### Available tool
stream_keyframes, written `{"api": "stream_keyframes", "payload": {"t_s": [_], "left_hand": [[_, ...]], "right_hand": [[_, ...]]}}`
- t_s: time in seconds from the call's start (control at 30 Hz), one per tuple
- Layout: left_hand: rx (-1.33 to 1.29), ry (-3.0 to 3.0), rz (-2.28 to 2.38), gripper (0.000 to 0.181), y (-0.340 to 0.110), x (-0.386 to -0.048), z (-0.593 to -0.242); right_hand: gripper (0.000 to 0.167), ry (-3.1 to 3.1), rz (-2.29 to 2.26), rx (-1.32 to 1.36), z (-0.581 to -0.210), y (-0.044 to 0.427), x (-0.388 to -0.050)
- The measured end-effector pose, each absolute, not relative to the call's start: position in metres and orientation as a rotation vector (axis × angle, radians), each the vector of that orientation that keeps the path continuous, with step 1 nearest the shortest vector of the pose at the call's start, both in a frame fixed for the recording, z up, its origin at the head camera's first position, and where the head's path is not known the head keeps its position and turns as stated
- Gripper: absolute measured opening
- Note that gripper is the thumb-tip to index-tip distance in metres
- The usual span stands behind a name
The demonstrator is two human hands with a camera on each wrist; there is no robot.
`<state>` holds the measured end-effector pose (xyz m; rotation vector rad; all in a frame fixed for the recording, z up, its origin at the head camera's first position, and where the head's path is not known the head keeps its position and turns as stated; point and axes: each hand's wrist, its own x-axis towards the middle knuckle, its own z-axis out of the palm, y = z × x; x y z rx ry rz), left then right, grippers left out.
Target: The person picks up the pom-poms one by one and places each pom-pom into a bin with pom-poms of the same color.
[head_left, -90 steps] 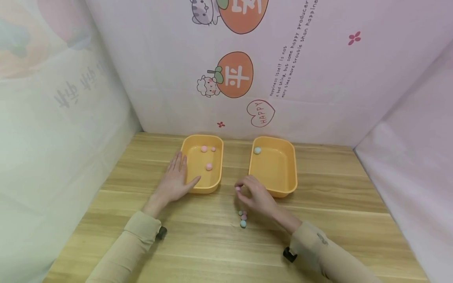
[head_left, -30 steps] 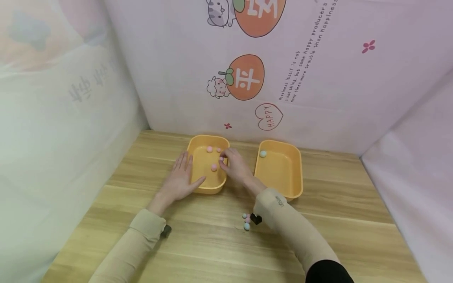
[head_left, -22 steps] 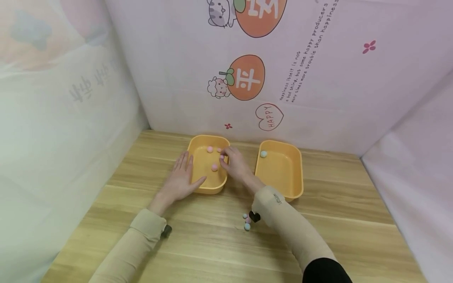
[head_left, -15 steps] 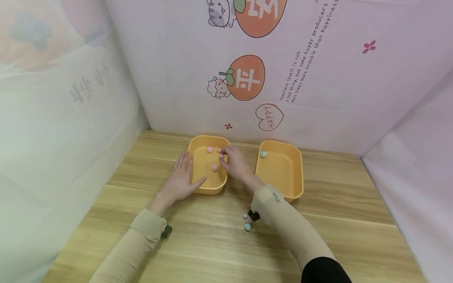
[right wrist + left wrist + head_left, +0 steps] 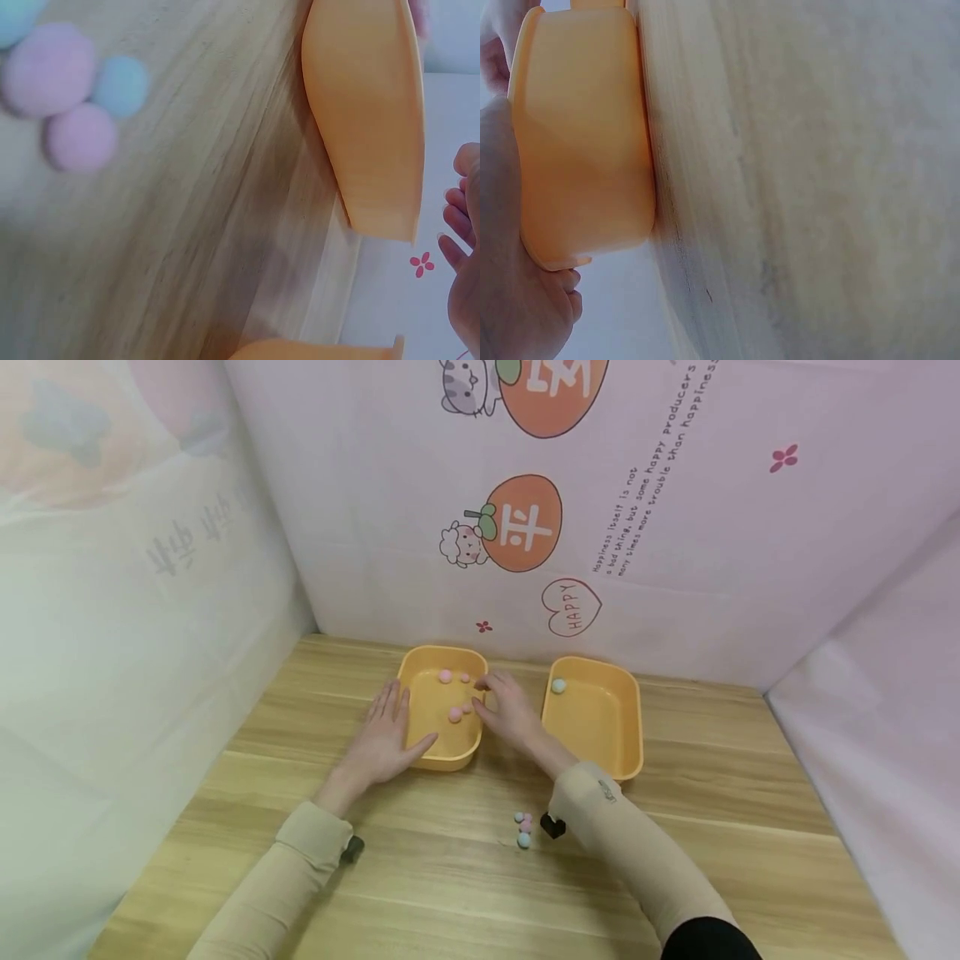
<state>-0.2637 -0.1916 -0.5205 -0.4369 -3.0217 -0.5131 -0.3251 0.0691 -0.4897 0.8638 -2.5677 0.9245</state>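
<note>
My left hand point(image 5: 378, 739) lies with straight fingers along the left side of the left yellow bin point(image 5: 442, 764), its thumb reaching over the near rim. Over that bin's right rim is my right hand point(image 5: 510, 710), thumb and fingers apart with nothing between them. Just by the thumb, a small pink pom-pom point(image 5: 467, 708) lies in the bin beside a larger pink pom-pom point(image 5: 455, 715). Two further pink ones sit toward the bin's back. In the right wrist view the fingers point(image 5: 459, 217) are loosely bent beyond the bin wall point(image 5: 367, 112).
The right yellow bin point(image 5: 592, 727) has one pale blue pom-pom point(image 5: 558, 686) at its back left. On the wooden table point(image 5: 435, 877), a cluster of several pink and blue pom-poms point(image 5: 525, 827) lies near the right sleeve. A printed white cloth point(image 5: 375, 543) stands behind the bins.
My right hand carried a small pink pom-pom from in front of the bins to the left bin and let it go there. Its fingers have spread and drawn slightly right. The left hand stays.
</note>
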Motion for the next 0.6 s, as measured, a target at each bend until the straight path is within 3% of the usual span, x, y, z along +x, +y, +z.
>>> {"api": "stream_keyframes", "payload": {"t_s": [0.6], "left_hand": [[-0.43, -3.028, -0.467, 0.108, -0.192, -0.265, -0.521]], "right_hand": [[0.022, -2.558, 0.928, 0.925, -0.49, 0.098, -0.284]]}}
